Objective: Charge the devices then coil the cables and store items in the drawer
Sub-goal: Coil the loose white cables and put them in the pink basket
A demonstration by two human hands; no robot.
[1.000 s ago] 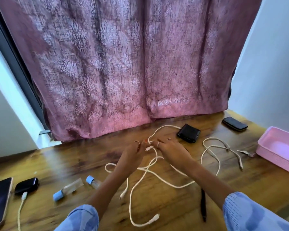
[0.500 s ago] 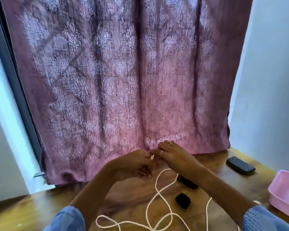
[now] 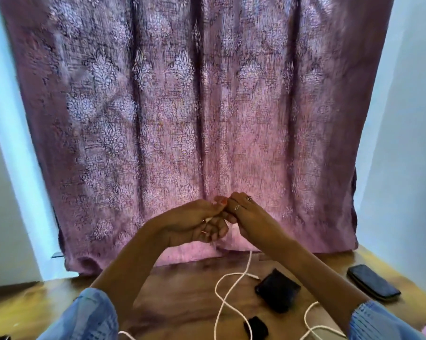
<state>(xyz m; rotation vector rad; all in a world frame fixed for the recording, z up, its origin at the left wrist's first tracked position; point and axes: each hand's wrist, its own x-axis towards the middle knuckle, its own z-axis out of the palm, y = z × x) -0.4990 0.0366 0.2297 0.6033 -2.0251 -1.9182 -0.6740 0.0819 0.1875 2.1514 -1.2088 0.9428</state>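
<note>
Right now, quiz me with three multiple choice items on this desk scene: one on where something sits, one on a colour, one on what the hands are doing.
1. Where does the dark phone lie?
A. At the desk's far right, near the wall
B. Under the curtain's left edge
C. In the left hand

2. What colour is the cable?
A. Black
B. White
C. Red

3. What are the two hands doing?
A. Resting flat on the desk
B. Holding the wallet
C. Raised together, pinching the cable's end

Answers:
1. A, the phone lies flat by the right wall, beyond the black wallet.
2. B, the cable loops pale white across the wooden desk.
3. C, the left hand and right hand meet above the desk before the curtain, with the cable hanging from them.
</note>
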